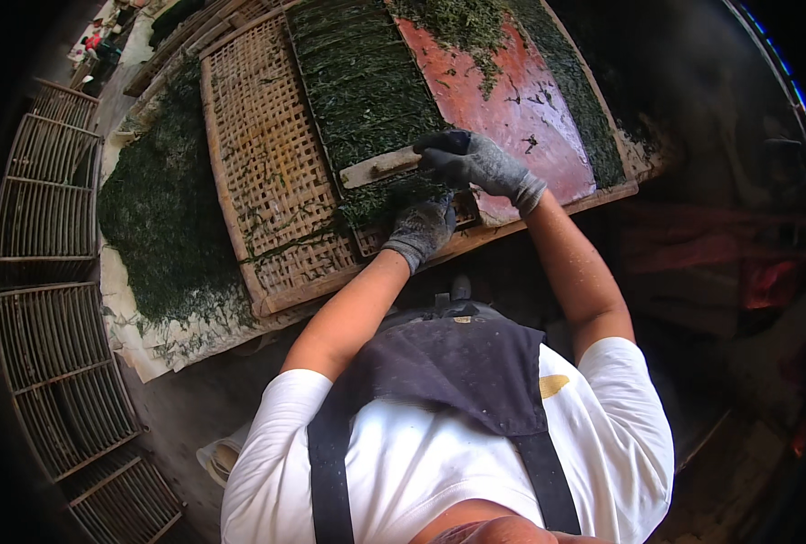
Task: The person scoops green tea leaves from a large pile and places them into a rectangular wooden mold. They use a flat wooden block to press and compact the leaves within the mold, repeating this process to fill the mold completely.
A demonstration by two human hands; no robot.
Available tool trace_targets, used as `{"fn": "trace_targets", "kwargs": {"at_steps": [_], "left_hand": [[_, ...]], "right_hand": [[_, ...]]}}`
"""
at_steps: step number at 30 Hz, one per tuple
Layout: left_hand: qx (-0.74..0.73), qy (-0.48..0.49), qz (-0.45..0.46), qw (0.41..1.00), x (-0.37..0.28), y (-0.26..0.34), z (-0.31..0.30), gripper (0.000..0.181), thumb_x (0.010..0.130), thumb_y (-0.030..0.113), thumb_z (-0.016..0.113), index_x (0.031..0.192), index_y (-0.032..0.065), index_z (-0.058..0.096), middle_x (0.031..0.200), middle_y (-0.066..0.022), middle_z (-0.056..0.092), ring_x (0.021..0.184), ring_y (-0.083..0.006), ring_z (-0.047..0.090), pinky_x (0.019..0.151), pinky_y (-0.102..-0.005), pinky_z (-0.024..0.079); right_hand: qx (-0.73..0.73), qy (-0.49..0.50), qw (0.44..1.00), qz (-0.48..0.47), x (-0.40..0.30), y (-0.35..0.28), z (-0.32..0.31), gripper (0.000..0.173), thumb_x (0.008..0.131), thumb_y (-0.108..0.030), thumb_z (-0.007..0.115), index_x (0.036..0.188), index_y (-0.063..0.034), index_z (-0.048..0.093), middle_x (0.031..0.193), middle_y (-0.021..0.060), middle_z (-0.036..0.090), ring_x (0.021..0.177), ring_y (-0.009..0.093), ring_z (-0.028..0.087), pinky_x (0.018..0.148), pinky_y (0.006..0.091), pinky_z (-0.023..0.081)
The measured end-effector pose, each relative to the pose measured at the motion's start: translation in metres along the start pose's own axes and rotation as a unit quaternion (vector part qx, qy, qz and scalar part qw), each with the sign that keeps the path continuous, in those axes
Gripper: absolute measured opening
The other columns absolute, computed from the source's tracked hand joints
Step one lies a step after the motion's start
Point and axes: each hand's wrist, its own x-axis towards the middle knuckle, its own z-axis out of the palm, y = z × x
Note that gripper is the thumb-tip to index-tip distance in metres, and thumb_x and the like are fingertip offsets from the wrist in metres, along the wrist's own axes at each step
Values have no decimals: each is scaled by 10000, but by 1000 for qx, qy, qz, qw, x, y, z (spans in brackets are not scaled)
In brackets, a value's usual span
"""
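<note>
My right hand (481,165), in a grey work glove with dark fingertips, grips one end of a flat trowel-like board (379,168) with a raised handle. The board lies over a dark green layer of shredded, seaweed-like strands (369,88). My left hand (422,228), gloved the same way, rests at the layer's near edge, below the board. Its fingertips are partly hidden among strands, so whether they pinch any is unclear. Beneath the layer is a woven bamboo screen (277,149) with a wooden frame, bare on its left part.
Right of the layer lies a wet reddish sheet (545,129) with a heap of green strands (467,27) at its far end. A larger dark green pile (164,204) covers the table's left side. Slatted racks (49,190) stand along the far left.
</note>
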Motion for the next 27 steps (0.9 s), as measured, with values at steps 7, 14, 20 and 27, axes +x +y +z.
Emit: {"fn": "trace_targets", "kwargs": {"at_steps": [7, 14, 20, 27], "left_hand": [[133, 166, 99, 972, -67, -56, -31, 435, 902, 151, 632, 1332, 88, 649, 1347, -179, 663, 1277, -380, 610, 1125, -506, 455], [81, 178, 77, 978, -158, -72, -67, 513, 862, 91, 622, 1375, 86, 631, 1407, -151, 628, 1332, -352, 576, 1170, -519, 416], [53, 67, 83, 993, -113, -37, -23, 461, 959, 131, 565, 1415, 64, 587, 1392, -228, 620, 1285, -399, 593, 1146, -480, 433], [-70, 32, -114, 991, -71, -49, 9, 480, 1041, 197, 486, 1497, 45, 494, 1516, -206, 533, 1444, -326, 472, 1228, -435, 334]], "right_hand": [[-264, 137, 954, -26, -11, 37, 73, 515, 946, -216, 638, 1448, -107, 603, 1362, 122, 683, 1314, 341, 615, 1120, 443, 480], [-452, -77, 882, -105, 5, 37, 79, 446, 863, -236, 695, 1300, -148, 694, 1168, 162, 748, 1099, 374, 713, 975, 476, 557], [-421, -209, 881, -45, 87, 11, 127, 390, 873, -236, 710, 1244, -119, 733, 1202, 173, 735, 1054, 377, 717, 905, 470, 581], [-691, -146, 707, -31, 122, 5, 179, 463, 865, -212, 674, 1288, -23, 679, 1111, 175, 745, 1114, 376, 713, 981, 456, 546]]}}
